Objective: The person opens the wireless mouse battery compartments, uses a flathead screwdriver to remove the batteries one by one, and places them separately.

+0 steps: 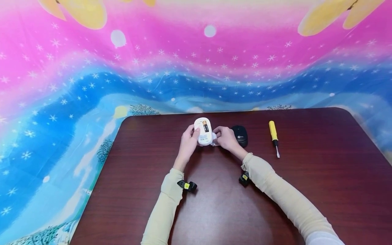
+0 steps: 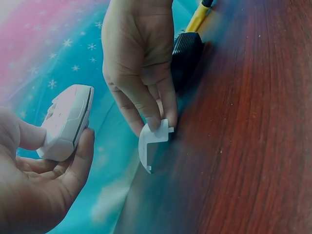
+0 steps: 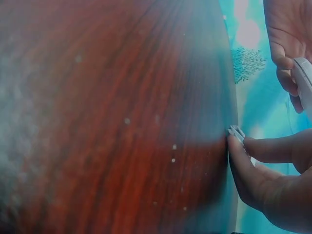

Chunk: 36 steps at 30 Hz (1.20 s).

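Observation:
My left hand [image 1: 187,143] grips a white computer mouse [image 1: 202,137], its underside turned up toward the head camera. A battery [image 1: 205,126] shows in the uncovered slot on that underside. Beside it, my right hand [image 1: 226,137] pinches a white battery cover [image 2: 155,132] between thumb and fingers. In the left wrist view the cover hangs apart from the mouse, its curved edge and small tabs showing. The right wrist view catches only the cover's narrow edge [image 3: 237,132] at the fingertips.
A black mouse [image 1: 240,135] lies on the dark wooden table [image 1: 220,204] just beyond my right hand. Farther right is a screwdriver [image 1: 273,132] with a yellow handle. A colourful snowflake-patterned cloth [image 1: 183,61] hangs behind the table's back edge.

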Each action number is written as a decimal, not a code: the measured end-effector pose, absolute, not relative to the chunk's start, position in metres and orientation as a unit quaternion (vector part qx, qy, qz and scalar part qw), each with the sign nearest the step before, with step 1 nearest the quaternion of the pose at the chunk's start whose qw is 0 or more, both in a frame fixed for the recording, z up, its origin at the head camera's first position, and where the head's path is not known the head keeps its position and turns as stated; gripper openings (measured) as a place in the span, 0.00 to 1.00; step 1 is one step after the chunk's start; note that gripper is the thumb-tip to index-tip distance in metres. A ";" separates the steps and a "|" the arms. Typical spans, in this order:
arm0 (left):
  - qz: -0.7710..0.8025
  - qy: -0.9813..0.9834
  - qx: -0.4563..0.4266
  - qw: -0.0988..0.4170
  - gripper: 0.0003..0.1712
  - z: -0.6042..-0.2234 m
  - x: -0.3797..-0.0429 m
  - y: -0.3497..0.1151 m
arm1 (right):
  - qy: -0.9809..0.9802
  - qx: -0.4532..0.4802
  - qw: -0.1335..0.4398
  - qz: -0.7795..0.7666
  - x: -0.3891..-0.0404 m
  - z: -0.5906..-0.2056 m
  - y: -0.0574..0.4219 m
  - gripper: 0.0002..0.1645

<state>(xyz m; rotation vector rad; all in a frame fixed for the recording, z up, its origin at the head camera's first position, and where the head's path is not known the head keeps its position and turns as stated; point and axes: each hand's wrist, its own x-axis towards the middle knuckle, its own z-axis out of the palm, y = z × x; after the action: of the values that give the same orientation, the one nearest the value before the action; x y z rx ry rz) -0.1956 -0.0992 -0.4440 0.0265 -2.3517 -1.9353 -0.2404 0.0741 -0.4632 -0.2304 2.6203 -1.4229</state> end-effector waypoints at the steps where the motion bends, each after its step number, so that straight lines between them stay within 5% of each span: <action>1: -0.635 -0.771 0.008 0.048 0.18 -0.444 -0.196 -0.099 | 0.877 -0.079 0.073 -0.468 -0.240 -0.463 0.074 0.20; 22: -0.683 -0.730 0.006 0.025 0.19 -0.449 -0.197 -0.103 | 0.912 -0.111 0.018 -0.394 -0.229 -0.450 0.082 0.21; 36: -0.703 -0.711 0.024 0.032 0.19 -0.450 -0.195 -0.111 | 0.887 -0.050 -0.027 -0.458 -0.235 -0.428 0.148 0.23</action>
<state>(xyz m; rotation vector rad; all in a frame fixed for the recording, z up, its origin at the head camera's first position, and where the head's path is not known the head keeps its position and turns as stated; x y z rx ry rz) -0.1954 -0.1113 -0.4499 0.0730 -2.1872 -2.1627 -0.2354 0.1479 -0.4275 -0.1603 2.8356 -1.4650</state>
